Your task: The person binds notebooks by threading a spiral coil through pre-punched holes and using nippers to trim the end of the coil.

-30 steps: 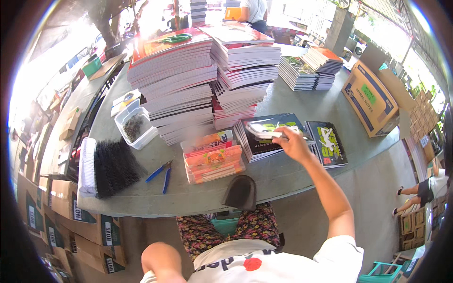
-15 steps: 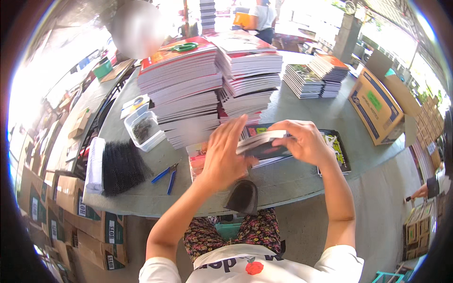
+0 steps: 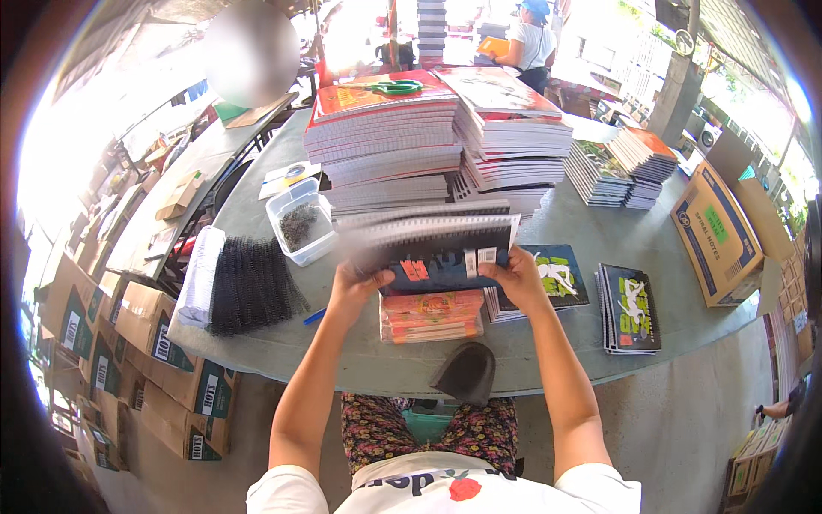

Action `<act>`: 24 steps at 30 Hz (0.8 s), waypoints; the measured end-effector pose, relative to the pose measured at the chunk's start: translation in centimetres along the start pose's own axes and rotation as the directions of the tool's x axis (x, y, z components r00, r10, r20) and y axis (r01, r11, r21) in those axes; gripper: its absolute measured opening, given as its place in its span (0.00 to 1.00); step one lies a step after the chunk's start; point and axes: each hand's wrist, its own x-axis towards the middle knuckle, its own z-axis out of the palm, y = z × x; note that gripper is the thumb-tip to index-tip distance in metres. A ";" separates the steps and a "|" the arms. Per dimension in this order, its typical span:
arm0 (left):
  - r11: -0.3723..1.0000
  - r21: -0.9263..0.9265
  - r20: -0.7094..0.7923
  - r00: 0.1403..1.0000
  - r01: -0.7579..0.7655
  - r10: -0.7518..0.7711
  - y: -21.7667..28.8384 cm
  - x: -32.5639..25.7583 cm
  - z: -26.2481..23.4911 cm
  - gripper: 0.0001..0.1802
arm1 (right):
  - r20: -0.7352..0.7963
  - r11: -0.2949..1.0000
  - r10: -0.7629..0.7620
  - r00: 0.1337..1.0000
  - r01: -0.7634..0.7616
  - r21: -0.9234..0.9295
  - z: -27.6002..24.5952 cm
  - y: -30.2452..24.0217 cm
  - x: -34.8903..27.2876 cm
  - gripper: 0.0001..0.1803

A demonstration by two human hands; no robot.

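Note:
My left hand [image 3: 361, 289] and my right hand [image 3: 515, 281] grip a small stack of spiral notebooks [image 3: 441, 257] by its two sides. The stack stands tilted above the table, dark back cover toward me, its wire-bound edge up. Just below it lies a red and pink wrapped bundle [image 3: 431, 319]. Beside my right hand rests a stack of dark notebooks with a green and white cover [image 3: 556, 272], partly hidden by my arm. Another notebook stack [image 3: 630, 310] sits farther right. Blue-handled pliers [image 3: 314, 317] show only in part by my left forearm.
Tall stacks of books [image 3: 385, 128] stand behind, with green scissors [image 3: 396, 86] on top. To the left are black wire spirals [image 3: 253, 287] and a clear plastic tub [image 3: 300, 227]. An open carton [image 3: 715, 231] stands right. A dark rounded object [image 3: 467, 373] sits at the near edge.
The held notebooks have gone from lying flat and fanned between my hands to standing tilted, gripped at both sides. My left hand has moved down and outward. The view has shifted left.

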 end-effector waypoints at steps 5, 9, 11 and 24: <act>0.977 -0.051 -0.242 0.952 -0.206 0.188 0.9 -1.5 0.4 0.27 | -0.070 0.981 0.014 0.997 0.000 0.194 3.3 -1.8 -0.6 0.24; 0.989 -0.034 -0.347 0.930 -0.143 0.122 0.1 -1.8 1.7 0.30 | -0.262 0.979 0.007 0.965 0.047 0.198 5.4 0.6 -0.9 0.25; 0.970 -0.058 -0.438 0.879 -0.237 0.189 0.7 -1.8 1.0 0.31 | -0.314 0.954 -0.128 0.941 0.203 0.219 4.9 -0.9 -0.3 0.20; 0.030 0.859 -0.507 0.856 0.512 -0.101 -1.1 -3.2 -12.3 0.21 | -0.380 0.995 -0.086 0.921 0.059 -0.081 6.2 -0.9 0.8 0.18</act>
